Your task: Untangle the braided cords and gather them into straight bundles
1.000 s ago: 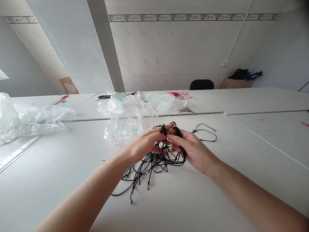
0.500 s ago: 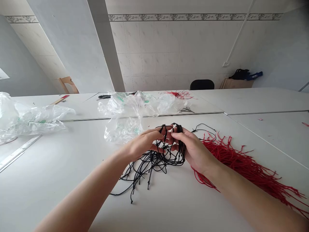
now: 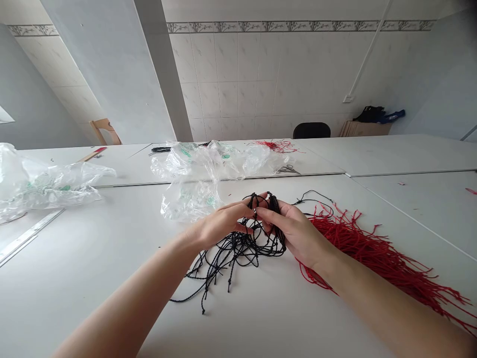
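Observation:
Both hands meet over the middle of the white table, among a tangle of thin black knotted cords (image 3: 238, 243). My left hand (image 3: 225, 221) grips some of these cords between its thumb and fingers. A bunch of black cord loops hangs over the fingers of my right hand (image 3: 294, 226), whose thumb points left to touch my left fingertips. Some fingertips are hidden behind the cords. The loose knotted ends trail toward the front left on the table. Beside my right wrist lies a large bundle of red cords (image 3: 368, 248).
Crumpled clear plastic bags (image 3: 208, 164) lie beyond my hands, and another plastic bag (image 3: 55, 181) is at the left. Scissors (image 3: 288, 169) and a small red cord pile (image 3: 278, 145) sit farther back. One black cord (image 3: 315, 199) lies behind the red bundle. A black chair (image 3: 312, 130) stands behind.
My right thumb has moved left to meet the left fingertips, and the black loops on my right hand have shifted slightly. My left hand is nearly still.

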### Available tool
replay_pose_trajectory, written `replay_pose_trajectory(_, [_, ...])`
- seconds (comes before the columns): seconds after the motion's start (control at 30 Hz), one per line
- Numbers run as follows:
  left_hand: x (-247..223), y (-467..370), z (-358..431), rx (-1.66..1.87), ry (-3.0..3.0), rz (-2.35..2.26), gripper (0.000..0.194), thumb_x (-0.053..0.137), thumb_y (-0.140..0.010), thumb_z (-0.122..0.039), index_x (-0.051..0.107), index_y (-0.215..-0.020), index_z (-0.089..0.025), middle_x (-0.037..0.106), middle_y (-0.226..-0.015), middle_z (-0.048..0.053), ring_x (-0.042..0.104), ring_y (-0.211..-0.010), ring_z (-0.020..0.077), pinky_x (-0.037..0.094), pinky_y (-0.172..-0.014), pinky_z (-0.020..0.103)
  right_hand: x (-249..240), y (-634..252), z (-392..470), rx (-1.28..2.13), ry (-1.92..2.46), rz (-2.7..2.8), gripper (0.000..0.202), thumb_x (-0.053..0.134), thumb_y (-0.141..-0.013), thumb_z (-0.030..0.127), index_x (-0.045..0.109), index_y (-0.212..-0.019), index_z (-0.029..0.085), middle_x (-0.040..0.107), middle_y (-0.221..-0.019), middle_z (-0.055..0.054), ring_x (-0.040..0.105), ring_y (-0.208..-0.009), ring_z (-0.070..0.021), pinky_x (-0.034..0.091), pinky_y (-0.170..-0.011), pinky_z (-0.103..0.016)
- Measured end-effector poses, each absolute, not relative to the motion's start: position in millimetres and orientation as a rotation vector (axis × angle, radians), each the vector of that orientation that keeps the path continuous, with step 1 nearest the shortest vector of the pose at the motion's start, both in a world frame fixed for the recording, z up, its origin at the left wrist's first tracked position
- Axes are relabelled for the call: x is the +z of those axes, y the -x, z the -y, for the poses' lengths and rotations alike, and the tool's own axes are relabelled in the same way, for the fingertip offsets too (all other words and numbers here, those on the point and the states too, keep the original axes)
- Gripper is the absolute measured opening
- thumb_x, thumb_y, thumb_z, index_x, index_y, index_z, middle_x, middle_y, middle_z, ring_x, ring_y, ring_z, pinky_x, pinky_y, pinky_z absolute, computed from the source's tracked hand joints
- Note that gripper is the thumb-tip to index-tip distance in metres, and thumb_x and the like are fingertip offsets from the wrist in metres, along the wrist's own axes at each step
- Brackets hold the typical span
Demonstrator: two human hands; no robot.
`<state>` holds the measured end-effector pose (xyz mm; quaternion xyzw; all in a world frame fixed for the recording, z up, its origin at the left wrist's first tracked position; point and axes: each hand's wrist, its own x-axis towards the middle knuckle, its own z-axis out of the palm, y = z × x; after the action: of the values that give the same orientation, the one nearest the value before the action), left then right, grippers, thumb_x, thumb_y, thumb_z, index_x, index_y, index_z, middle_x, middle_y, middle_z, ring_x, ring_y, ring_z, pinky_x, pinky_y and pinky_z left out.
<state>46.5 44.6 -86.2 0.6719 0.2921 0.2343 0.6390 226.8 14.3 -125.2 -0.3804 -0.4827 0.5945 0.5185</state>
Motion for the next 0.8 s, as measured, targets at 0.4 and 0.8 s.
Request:
replay_pose_trajectory(0.4, [-86.1, -47.3, -45.6, 0.534, -1.522, -0.641, 0.038, 0.046, -0.099, -0.037, 0.066, -0.129, -0.025, 0.062, -0.131, 0.01, 0.053, -0.124, 0.0304, 0.041, -0.106, 0.049, -123.1, -225.3, -14.9, 1.547, 0.814, 0.941, 0.016, 0.063, -0.085, 0.029, 0.07, -0.098, 0.022, 0.07, -0.097, -0.004, 0.063, -0.092, -0.0205, 0.052, -0.083, -0.036])
replay_pose_trajectory(0.8, [-89.7, -45.9, -47.3, 0.554, -1.542, -0.646, 0.036, 0.038, -0.1, -0.034, 0.07, -0.109, -0.02, 0.067, -0.105, 0.009, 0.057, -0.105, 0.0266, 0.044, -0.103, 0.047, -118.6, -225.0, -10.6, 1.567, 0.823, 1.016, 0.021, 0.079, -0.08, 0.026, 0.07, -0.098, 0.025, 0.064, -0.1, 0.0, 0.059, -0.082, -0.0127, 0.051, -0.081, -0.03])
